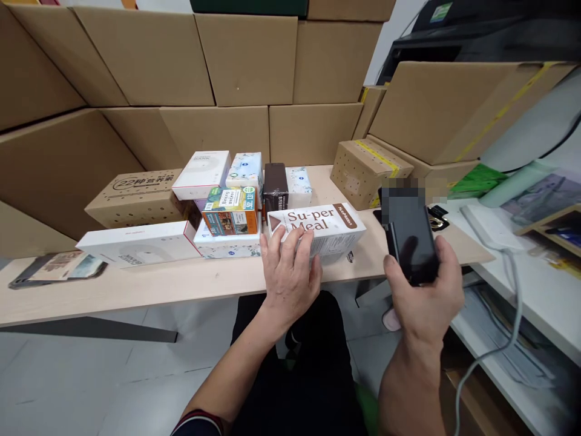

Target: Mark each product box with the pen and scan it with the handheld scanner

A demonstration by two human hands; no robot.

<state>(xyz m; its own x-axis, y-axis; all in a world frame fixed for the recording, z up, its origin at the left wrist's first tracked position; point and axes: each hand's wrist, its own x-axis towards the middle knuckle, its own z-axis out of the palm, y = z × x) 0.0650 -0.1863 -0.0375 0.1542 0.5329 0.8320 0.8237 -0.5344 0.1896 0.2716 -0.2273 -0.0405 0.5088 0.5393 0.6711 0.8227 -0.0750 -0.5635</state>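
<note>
My right hand (429, 293) is closed around a black smartphone (412, 233), held up over the right end of the table with its dark screen towards me. Part of the picture around the phone's top is pixelated. My left hand (290, 272) lies with fingers stretched out on the near edge of a white and brown "Su-per Meal" box (324, 221), touching it without wrapping round it. Behind that box stand a dark brown box (275, 184) and a white-blue tissue pack (298, 184). To its left, an orange and green tea box (230, 212) sits on another tissue pack (227, 247).
White boxes (136, 244) and a printed carton (136, 194) occupy the table's left half. Banknotes (68, 266) lie on a dark flat item at far left. Stacked cardboard boxes (245, 60) wall the back. A white shelf (540, 284) with a grey cable (517, 303) stands right.
</note>
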